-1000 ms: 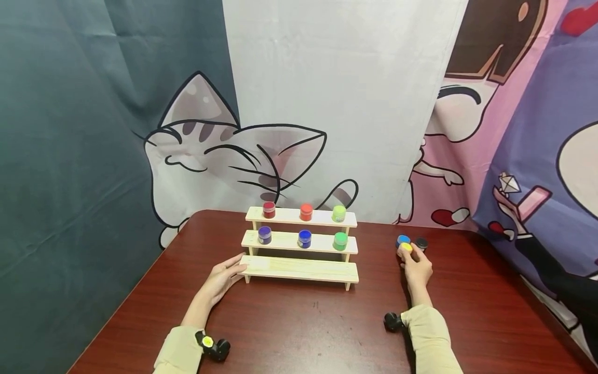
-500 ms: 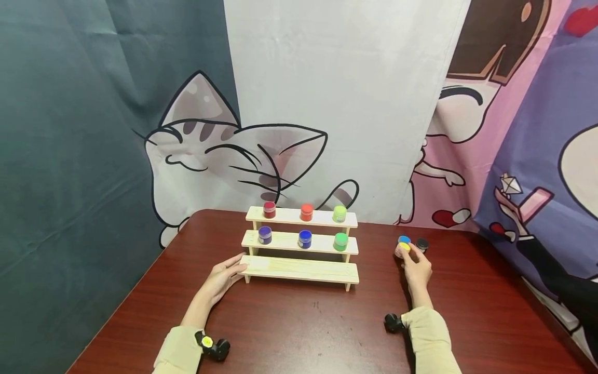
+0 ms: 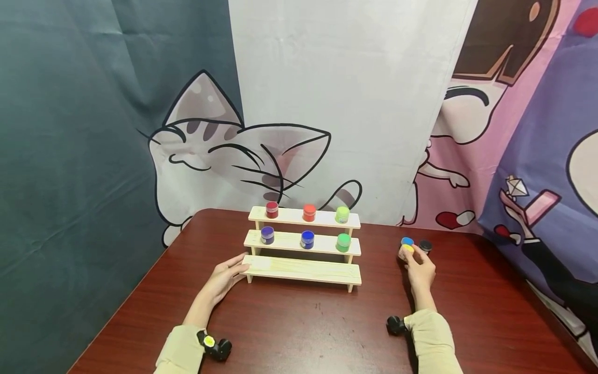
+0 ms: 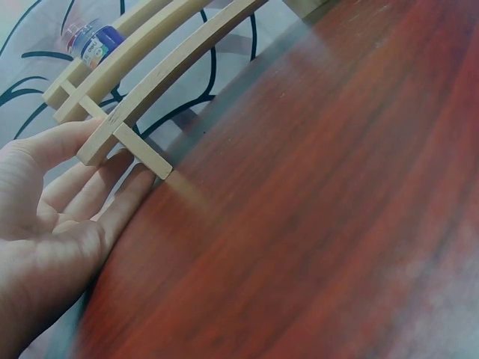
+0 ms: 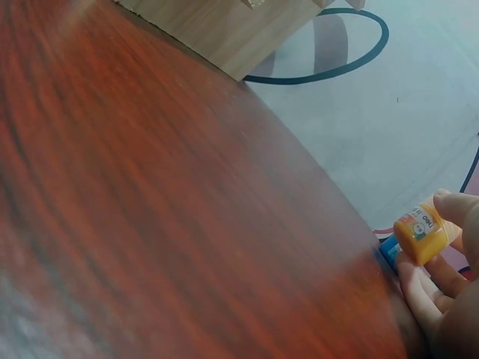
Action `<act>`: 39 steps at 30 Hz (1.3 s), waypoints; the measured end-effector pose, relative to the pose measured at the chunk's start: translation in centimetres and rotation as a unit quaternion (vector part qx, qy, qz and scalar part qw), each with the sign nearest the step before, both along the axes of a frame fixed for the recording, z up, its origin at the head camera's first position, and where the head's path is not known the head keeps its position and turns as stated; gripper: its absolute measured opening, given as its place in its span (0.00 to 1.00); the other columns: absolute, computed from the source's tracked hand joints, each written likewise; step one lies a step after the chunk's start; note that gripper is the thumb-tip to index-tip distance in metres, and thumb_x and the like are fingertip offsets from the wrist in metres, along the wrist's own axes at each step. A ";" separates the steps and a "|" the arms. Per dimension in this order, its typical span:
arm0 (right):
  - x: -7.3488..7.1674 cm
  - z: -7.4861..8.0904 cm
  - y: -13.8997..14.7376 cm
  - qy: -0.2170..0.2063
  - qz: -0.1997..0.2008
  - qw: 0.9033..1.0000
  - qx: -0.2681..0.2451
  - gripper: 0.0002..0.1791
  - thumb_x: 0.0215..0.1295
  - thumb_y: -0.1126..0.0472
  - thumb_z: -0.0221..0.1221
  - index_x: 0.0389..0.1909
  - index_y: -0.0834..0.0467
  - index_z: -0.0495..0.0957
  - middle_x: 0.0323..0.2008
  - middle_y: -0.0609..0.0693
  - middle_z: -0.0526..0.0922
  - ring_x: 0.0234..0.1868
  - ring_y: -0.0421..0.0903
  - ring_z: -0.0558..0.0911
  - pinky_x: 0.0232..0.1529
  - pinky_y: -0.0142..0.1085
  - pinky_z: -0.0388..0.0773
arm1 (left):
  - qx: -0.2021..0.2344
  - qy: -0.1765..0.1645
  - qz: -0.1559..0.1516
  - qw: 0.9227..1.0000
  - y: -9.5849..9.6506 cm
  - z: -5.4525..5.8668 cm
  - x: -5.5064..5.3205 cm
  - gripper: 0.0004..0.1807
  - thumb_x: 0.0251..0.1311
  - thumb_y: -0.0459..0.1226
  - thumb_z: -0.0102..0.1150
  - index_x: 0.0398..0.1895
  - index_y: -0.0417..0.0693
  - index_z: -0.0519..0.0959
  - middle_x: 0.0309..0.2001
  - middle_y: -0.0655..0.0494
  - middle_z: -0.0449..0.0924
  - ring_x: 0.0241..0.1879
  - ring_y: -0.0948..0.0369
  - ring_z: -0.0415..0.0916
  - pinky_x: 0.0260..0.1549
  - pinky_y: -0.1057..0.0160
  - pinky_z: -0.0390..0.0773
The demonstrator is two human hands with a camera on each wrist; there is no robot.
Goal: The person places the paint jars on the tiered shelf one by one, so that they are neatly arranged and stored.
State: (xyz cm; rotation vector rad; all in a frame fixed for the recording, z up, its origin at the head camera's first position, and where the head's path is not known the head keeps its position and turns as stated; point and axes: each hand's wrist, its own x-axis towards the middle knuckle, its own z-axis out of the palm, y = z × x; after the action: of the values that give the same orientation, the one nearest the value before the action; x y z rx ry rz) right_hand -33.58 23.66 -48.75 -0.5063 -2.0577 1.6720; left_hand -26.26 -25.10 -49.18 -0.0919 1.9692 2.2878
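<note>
A three-step wooden display stand (image 3: 303, 268) stands on the table. My left hand (image 3: 225, 279) grips the left end of its lowest step, thumb on top and fingers beneath, as the left wrist view also shows. To the right, my right hand (image 3: 421, 271) pinches a small yellow paint jar (image 5: 423, 233) between thumb and fingers; it looks tilted in the right wrist view. Right behind it is a blue-lidded paint jar (image 3: 407, 241), partly hidden. A black paint jar (image 3: 425, 246) stands just beyond the fingers.
Dark red, orange-red and light green jars (image 3: 342, 214) line the top step. Purple, blue and green jars (image 3: 343, 242) sit on the middle step. The reddish-brown table (image 3: 299, 332) meets a cartoon-printed curtain (image 3: 383, 104) behind.
The head view has shifted slightly. The yellow jar stays in my right hand and has moved only a little beside the blue one. My left hand keeps its grip on the stand.
</note>
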 end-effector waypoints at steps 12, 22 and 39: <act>-0.4 0.5 -0.3 0.014 0.019 0.997 -0.067 0.28 0.64 0.54 0.63 0.63 0.61 0.74 0.48 0.49 0.76 0.23 0.21 0.75 0.26 0.17 0.75 | -0.004 -0.001 0.005 1.000 0.0 0.1 0.0 0.34 0.67 0.32 0.52 0.74 0.34 0.54 0.73 0.34 0.55 0.46 0.76 0.76 0.49 0.74 0.77; -0.1 1.6 -0.8 0.038 0.026 0.993 -0.112 0.27 0.63 0.58 0.64 0.62 0.63 0.74 0.27 0.26 0.74 0.25 0.24 0.77 0.25 0.20 0.77 | -0.007 0.000 0.001 1.000 0.2 0.0 0.1 0.34 0.68 0.32 0.53 0.75 0.35 0.54 0.74 0.36 0.54 0.47 0.77 0.76 0.49 0.75 0.77; 0.6 4.8 -2.3 0.059 0.058 0.986 -0.144 0.28 0.63 0.59 0.64 0.63 0.61 0.73 0.34 0.32 0.77 0.29 0.26 0.79 0.31 0.19 0.78 | -0.015 0.002 -0.006 1.000 0.0 -0.1 0.2 0.34 0.69 0.34 0.52 0.75 0.35 0.53 0.74 0.35 0.54 0.47 0.77 0.76 0.49 0.74 0.76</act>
State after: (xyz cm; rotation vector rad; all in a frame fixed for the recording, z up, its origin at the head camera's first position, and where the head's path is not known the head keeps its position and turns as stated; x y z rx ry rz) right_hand -32.94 21.33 -43.95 -0.3718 -1.8009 2.0331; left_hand -26.05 -25.06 -49.27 -0.0777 2.0006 2.2544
